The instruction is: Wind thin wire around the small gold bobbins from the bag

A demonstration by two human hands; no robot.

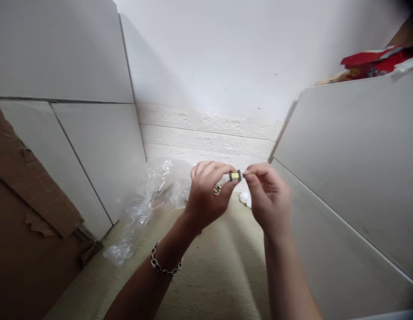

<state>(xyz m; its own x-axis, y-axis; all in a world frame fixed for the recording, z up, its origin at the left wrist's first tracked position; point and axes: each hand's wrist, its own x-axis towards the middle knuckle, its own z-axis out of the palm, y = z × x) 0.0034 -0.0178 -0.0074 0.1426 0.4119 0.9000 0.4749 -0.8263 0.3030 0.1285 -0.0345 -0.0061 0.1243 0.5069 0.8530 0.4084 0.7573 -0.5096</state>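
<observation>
Between the thumb and forefinger of my left hand [209,189] is a small transformer [235,176], with a yellow wrapped middle and black ends that carry thin metal pins. It lies sideways, raised above the floor. My right hand [268,191] is closed in a pinch, its thumb and forefinger tips at the pins on the right end. Whether a fine wire is also between those fingertips is too small to tell. Behind the left thumb, several more small yellow-and-black parts [217,190] show, partly hidden by the hand.
Crumpled clear plastic [140,213] lies on the floor [223,266] to the left. A white crumpled piece [245,198] is behind my right hand. Pale cabinets [89,146] stand at both sides, with brown cardboard [29,191] at left. A red packet [376,62] sits atop the right cabinet.
</observation>
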